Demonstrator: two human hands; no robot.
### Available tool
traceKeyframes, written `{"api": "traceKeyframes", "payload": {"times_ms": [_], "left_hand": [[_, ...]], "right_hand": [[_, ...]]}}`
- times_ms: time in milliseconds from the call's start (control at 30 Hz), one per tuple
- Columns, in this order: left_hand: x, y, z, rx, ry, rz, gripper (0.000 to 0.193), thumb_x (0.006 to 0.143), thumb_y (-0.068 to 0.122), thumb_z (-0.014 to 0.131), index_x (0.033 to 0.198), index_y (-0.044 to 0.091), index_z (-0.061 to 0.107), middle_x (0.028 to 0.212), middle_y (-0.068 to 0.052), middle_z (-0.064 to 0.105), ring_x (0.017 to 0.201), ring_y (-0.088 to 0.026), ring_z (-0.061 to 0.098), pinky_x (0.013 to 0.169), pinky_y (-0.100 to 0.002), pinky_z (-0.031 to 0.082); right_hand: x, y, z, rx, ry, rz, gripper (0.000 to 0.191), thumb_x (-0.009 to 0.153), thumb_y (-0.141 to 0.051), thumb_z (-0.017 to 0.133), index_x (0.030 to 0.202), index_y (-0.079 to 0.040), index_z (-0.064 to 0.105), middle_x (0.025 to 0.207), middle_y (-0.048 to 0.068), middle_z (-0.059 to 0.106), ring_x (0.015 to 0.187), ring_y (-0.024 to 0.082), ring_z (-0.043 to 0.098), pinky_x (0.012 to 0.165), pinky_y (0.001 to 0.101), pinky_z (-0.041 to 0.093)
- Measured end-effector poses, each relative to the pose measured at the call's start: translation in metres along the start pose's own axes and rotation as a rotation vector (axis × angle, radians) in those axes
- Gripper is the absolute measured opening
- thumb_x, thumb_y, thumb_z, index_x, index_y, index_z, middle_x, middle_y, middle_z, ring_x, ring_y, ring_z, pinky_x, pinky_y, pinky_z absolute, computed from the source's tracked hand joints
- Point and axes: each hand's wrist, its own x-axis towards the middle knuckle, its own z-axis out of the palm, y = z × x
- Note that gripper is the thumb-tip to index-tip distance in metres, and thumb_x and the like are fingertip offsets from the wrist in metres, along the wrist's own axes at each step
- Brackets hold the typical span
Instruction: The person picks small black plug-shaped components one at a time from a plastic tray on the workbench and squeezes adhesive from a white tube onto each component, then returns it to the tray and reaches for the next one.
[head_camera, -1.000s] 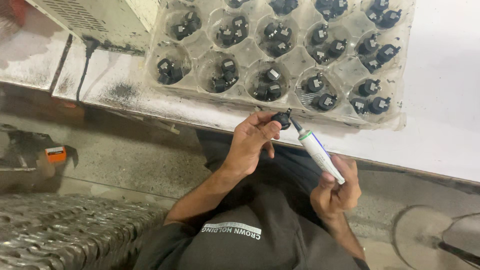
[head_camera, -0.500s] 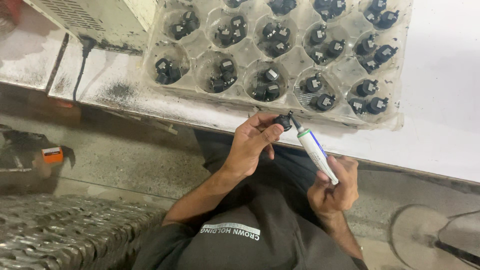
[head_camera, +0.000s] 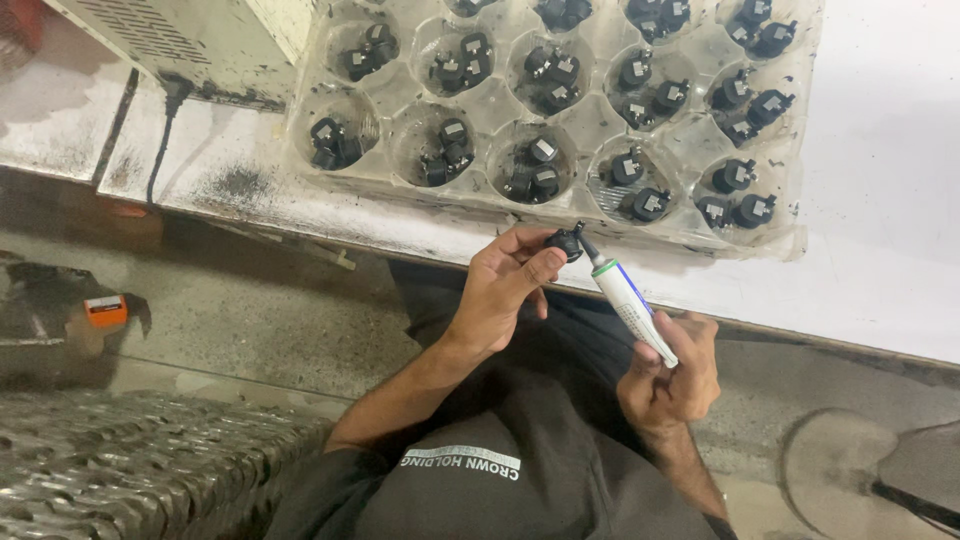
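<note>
1. Looking down from the head camera, the left hand (head_camera: 505, 290) pinches a small round black plastic part (head_camera: 564, 243) between thumb and fingertips, holding it in the air just off the front edge of the white bench (head_camera: 880, 230).
2. The right hand (head_camera: 672, 375) is closed around the lower end of a slim white tube with a green and blue band and a narrow black nozzle (head_camera: 628, 303); the tube slants up and to the left, and its nozzle tip meets the black part held by the other hand.
3. Both hands hover over the person's lap, which is covered by a dark grey garment (head_camera: 520, 470) with pale lettering on it.
4. On the bench just beyond the hands lies a clear moulded plastic tray with round cups (head_camera: 600, 115); most of the cups hold two or three small black parts with pale square faces (head_camera: 543, 150), much like the one being held.
5. At the back left of the bench stands a cream-coloured metal box with vent slots (head_camera: 190, 35), and a black cable (head_camera: 165, 125) drops from it across the bench top, which is smudged with dark grime on that side.
6. Below the bench, to the left, a grey concrete floor (head_camera: 280, 320) shows, with a small orange and black object (head_camera: 105, 310) lying in shadow and a heap of shiny metal pieces (head_camera: 130, 470) in the lower left corner.
</note>
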Motion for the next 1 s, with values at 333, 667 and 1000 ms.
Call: {"api": "traceKeyframes", "payload": {"times_ms": [333,667,1000], "left_hand": [[-0.0028,0.0,-0.0002,0.004,0.003,-0.006,0.038,0.096,0.017,0.077,0.126,-0.001,0.064,0.104,-0.004,0.071,0.09,-0.008,0.064,0.052,-0.021,0.054],[-0.0052,0.0009,-0.0001,0.007,-0.012,0.012,0.038,0.095,0.02,0.077,0.126,0.0,0.065,0.103,-0.004,0.071,0.091,-0.008,0.064,0.051,-0.022,0.054],[-0.0041,-0.0027,-0.0063,-0.004,0.035,-0.026,0.03,0.099,0.025,0.075,0.118,0.002,0.069,0.093,0.001,0.065,0.079,-0.004,0.057,0.05,-0.021,0.048]], "right_hand": [[0.0045,-0.0085,-0.0007,0.025,0.024,0.006,0.026,0.11,-0.019,0.063,0.121,0.004,0.061,0.095,0.019,0.067,0.089,0.028,0.062,0.076,0.0359,0.052],[0.0014,-0.0055,-0.0043,0.036,0.014,-0.009,0.025,0.109,-0.019,0.063,0.121,0.003,0.062,0.088,0.016,0.066,0.084,0.025,0.061,0.074,0.0358,0.051],[0.0034,-0.0102,-0.0064,0.058,-0.007,-0.019,0.021,0.109,-0.015,0.062,0.121,0.003,0.061,0.089,0.015,0.066,0.084,0.025,0.06,0.078,0.0395,0.05]]}}
